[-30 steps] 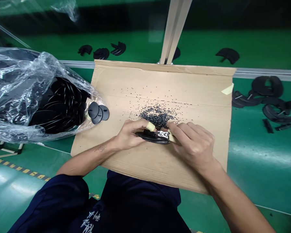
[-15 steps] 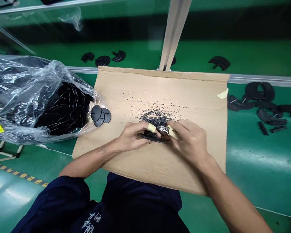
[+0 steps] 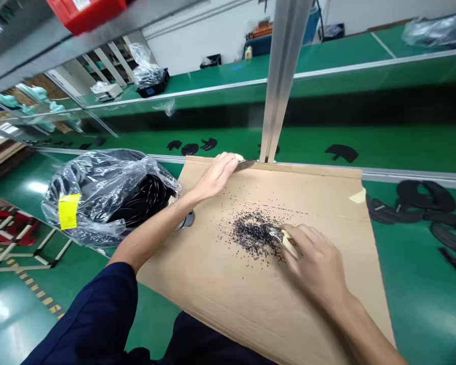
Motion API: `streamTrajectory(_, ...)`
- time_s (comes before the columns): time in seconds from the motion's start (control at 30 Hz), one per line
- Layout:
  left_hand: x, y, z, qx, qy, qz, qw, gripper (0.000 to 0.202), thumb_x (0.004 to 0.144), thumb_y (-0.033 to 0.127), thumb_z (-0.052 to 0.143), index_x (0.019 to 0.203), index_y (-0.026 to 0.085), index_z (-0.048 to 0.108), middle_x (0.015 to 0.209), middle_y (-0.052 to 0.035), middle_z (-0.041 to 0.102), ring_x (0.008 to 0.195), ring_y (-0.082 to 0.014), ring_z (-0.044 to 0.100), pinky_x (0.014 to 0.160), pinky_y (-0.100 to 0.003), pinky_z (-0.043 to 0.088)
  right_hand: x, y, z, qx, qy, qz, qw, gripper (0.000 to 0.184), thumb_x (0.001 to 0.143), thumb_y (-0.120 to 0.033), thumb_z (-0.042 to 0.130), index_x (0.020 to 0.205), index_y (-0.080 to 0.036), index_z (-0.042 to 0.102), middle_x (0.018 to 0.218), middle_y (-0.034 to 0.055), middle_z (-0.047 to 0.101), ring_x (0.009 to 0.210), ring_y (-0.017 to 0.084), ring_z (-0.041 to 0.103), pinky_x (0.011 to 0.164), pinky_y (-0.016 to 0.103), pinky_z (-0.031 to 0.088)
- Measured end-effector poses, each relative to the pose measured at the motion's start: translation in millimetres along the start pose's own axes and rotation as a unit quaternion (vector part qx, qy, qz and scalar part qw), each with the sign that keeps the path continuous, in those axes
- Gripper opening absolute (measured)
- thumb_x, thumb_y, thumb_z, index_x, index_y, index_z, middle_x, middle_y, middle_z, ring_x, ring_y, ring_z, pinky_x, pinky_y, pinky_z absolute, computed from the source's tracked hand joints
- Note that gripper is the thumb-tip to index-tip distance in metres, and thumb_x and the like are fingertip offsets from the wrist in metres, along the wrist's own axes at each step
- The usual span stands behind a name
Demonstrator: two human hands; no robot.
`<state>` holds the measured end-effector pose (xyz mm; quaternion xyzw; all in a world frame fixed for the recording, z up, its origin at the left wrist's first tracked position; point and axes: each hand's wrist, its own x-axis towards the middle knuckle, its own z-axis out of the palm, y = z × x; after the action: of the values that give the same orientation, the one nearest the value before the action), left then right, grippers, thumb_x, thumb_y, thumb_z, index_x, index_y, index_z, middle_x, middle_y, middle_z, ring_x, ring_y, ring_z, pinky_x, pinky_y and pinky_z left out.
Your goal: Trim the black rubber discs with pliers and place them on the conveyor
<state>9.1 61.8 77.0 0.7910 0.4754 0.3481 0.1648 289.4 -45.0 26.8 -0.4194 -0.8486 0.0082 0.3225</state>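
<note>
My left hand (image 3: 218,176) reaches to the far edge of the cardboard sheet (image 3: 228,284). Its fingers are closed on a thin, dark disc (image 3: 246,165), mostly hidden by the hand, and pale yellow wrapping shows at a fingertip. My right hand (image 3: 315,253) grips small cutting pliers (image 3: 275,233), whose metal jaws point left over a pile of tiny black bits (image 3: 251,233). Left of the pile, a few loose black discs (image 3: 188,220) lie partly behind my left forearm, beside a clear plastic bag (image 3: 99,187) full of black discs.
An upright metal post (image 3: 281,86) stands behind the cardboard. Black curved pieces (image 3: 425,197) lie on the green table to the right. Several more curved pieces (image 3: 209,144) rest beyond the metal rail. A red bin (image 3: 87,12) hangs at upper left.
My left hand has moved up and away with the dark disc, to the cardboard's far edge. My right hand stays near the pile with the pliers. The view has tilted up.
</note>
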Motion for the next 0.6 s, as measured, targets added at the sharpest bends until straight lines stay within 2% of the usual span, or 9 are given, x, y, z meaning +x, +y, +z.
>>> streamTrajectory(0.13,60.2,-43.6,9.7,0.144,-0.046,-0.059,0.987,0.037,0.104,0.035,0.043,0.128,0.014,0.061,0.126,-0.0149,0.065,0.121,-0.0301,0.056,0.111,-0.046,0.040,0.4,-0.8,0.5,-0.009,0.004,-0.028,1.000,0.020,0.095,-0.019,0.051,0.106,-0.016,0.068,0.080,0.0069,0.070,0.069,0.020,0.061,0.061,0.031,0.045)
streamTrajectory(0.23,81.1,-66.7,20.3,0.165,-0.088,-0.088,0.978,0.033,0.098,0.024,0.053,0.128,0.012,0.063,0.132,-0.0168,0.064,0.124,-0.0308,0.056,0.112,-0.045,0.041,0.8,1.0,0.0,-0.010,0.010,-0.038,0.999,0.021,0.096,-0.020,0.051,0.107,-0.014,0.068,0.081,0.0080,0.070,0.070,0.021,0.062,0.061,0.032,0.046)
streamTrajectory(0.33,91.6,-87.0,20.3,0.161,-0.094,-0.095,0.978,0.028,0.095,0.022,0.059,0.121,0.013,0.067,0.129,-0.0133,0.068,0.122,-0.0263,0.060,0.111,-0.038,0.044,0.9,4.5,-0.3,-0.016,0.010,-0.042,0.999,0.023,0.097,-0.021,0.050,0.109,-0.014,0.068,0.084,0.0093,0.071,0.073,0.023,0.064,0.062,0.033,0.048)
streamTrajectory(0.4,98.2,-102.8,7.9,0.162,-0.079,-0.110,0.977,0.023,0.098,0.024,0.057,0.114,0.014,0.069,0.126,-0.0106,0.071,0.120,-0.0232,0.062,0.110,-0.034,0.046,0.4,7.4,0.6,-0.021,0.008,-0.046,0.999,0.024,0.097,-0.021,0.049,0.111,-0.015,0.068,0.087,0.0100,0.072,0.074,0.023,0.065,0.064,0.034,0.048)
streamTrajectory(0.5,105.4,-129.4,-28.6,0.175,-0.023,-0.155,0.972,0.024,0.101,0.030,0.055,0.110,0.013,0.069,0.119,-0.0117,0.071,0.113,-0.0232,0.065,0.104,-0.038,0.051,-0.5,11.6,3.1,-0.028,0.007,-0.051,0.998,0.023,0.099,-0.022,0.048,0.111,-0.016,0.067,0.091,0.0102,0.073,0.076,0.023,0.066,0.067,0.034,0.049)
streamTrajectory(0.6,102.0,-152.4,-69.6,0.169,0.031,-0.169,0.971,0.037,0.097,0.037,0.063,0.127,0.014,0.060,0.127,-0.0111,0.063,0.112,-0.0232,0.065,0.096,-0.044,0.058,-1.1,14.3,4.5,-0.030,0.004,-0.044,0.999,0.023,0.099,-0.021,0.048,0.113,-0.016,0.066,0.092,0.0104,0.073,0.076,0.022,0.066,0.069,0.034,0.049)
